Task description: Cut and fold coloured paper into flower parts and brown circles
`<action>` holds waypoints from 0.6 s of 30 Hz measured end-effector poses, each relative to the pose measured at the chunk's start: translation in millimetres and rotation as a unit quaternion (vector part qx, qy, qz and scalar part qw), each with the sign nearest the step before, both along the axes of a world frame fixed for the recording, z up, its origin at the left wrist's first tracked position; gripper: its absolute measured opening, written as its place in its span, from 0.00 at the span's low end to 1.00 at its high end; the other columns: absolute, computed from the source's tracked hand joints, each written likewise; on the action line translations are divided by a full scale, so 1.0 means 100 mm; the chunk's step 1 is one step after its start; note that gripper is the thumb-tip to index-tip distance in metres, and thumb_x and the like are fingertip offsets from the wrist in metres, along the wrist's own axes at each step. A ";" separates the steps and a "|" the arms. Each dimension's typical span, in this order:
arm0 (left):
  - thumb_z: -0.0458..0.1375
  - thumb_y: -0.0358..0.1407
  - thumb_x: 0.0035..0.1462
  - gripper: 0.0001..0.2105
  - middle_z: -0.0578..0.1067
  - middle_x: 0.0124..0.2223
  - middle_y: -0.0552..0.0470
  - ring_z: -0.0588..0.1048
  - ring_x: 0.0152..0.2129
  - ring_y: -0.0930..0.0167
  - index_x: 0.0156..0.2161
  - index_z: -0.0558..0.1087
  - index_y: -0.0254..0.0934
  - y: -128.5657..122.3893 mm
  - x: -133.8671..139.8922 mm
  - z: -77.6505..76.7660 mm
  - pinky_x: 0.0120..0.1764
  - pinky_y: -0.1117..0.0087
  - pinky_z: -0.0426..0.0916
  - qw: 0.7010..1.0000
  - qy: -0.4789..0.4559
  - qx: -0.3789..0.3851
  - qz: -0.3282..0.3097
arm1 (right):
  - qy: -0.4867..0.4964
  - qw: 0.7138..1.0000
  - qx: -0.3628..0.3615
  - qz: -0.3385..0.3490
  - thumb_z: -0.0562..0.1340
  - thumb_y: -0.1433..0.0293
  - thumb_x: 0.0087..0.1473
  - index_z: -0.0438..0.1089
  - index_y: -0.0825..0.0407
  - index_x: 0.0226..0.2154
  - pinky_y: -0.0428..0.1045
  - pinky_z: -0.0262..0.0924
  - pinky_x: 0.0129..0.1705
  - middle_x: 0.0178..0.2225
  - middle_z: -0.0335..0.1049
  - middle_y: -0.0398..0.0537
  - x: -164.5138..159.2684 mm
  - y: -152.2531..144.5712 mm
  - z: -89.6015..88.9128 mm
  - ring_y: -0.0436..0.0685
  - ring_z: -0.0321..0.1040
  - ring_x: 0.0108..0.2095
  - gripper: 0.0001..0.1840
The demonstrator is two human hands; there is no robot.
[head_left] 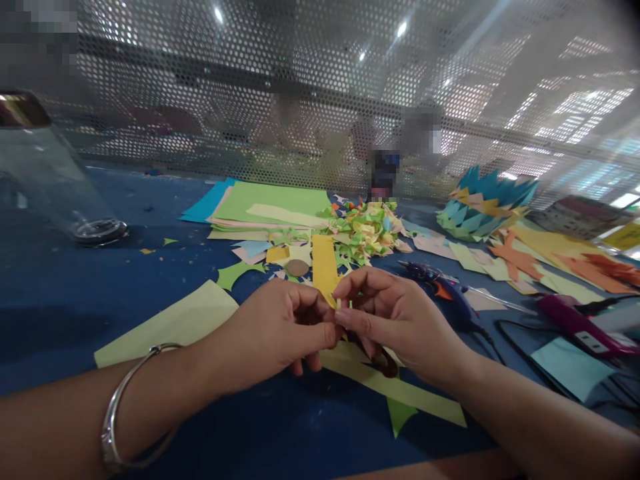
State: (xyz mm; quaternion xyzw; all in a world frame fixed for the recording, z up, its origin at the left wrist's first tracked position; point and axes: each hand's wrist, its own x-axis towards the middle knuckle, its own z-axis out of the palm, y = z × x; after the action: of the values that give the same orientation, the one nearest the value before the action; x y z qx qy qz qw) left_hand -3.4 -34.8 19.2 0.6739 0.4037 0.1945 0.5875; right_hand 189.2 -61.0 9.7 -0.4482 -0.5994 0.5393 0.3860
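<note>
My left hand (pixel 280 327) and my right hand (pixel 400 320) meet over the table, fingertips pinched together. Between them is a small pale-yellow piece of paper (pixel 339 305), mostly covered by the fingers. Just beyond, a yellow paper strip (pixel 324 263) reaches down to the fingertips; I cannot tell whether it is held. Under my right hand lies a dark red looped handle (pixel 387 365), apparently of scissors, the rest hidden. A long pale-green strip (pixel 400 390) passes below it, over a green scrap (pixel 401 417). Left of my hands rests a pale-green sheet (pixel 175 323).
Coloured sheets (pixel 280 197) are stacked behind a heap of folded paper pieces (pixel 370 230). At right are a glue gun (pixel 450 297), a purple power strip (pixel 583 327) with cables, and a blue-and-yellow folded paper piece (pixel 485 203). A glass jar (pixel 55 173) stands left; perforated metal backs the table.
</note>
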 end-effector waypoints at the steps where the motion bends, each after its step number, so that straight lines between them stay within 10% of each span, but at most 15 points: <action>1: 0.58 0.34 0.52 0.04 0.71 0.26 0.56 0.74 0.19 0.74 0.28 0.71 0.35 -0.01 0.01 0.01 0.20 0.77 0.66 1.000 0.004 0.001 0.001 | 0.003 1.000 -0.002 0.001 0.68 0.65 0.56 0.67 0.51 0.39 0.36 0.51 0.09 0.18 0.67 0.34 0.00 0.00 0.00 0.41 0.56 0.11 0.12; 18: 0.57 0.35 0.55 0.06 0.71 0.24 0.57 0.74 0.20 0.74 0.30 0.73 0.36 0.01 -0.04 -0.02 0.21 0.78 0.67 0.998 0.045 0.019 -0.046 | 0.005 1.000 0.008 0.009 0.68 0.65 0.56 0.69 0.53 0.35 0.38 0.52 0.13 0.16 0.65 0.33 0.03 -0.01 0.02 0.41 0.56 0.11 0.10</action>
State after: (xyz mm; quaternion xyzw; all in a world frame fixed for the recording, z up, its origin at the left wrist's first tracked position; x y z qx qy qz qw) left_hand -7.5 -34.2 17.0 0.7106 0.3950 0.1441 0.5641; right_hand 191.9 -61.5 11.4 -0.4369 -0.6058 0.5401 0.3879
